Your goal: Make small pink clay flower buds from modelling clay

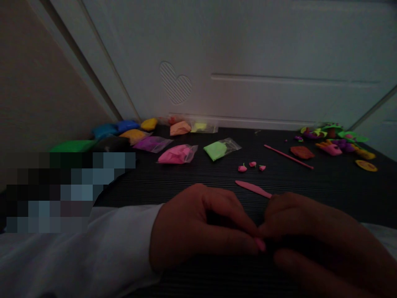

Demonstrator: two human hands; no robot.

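My left hand (198, 225) and my right hand (313, 236) rest low on the dark ribbed table (173, 186), fingertips meeting. Between them they pinch a tiny pink clay piece (260, 244); both hands have their fingers curled in. A pink plastic knife tool (252, 188) lies just beyond my right hand. Farther off sit three small pink clay buds (252, 166) and a thin pink stick tool (288, 156). The light is dim.
Bags of coloured clay lie across the back left: pink (176, 154), lime green (221, 149), purple (151, 143), orange (180, 128), yellow, blue, green. Finished clay shapes (333, 142) cluster at the back right. A white panelled wall stands behind.
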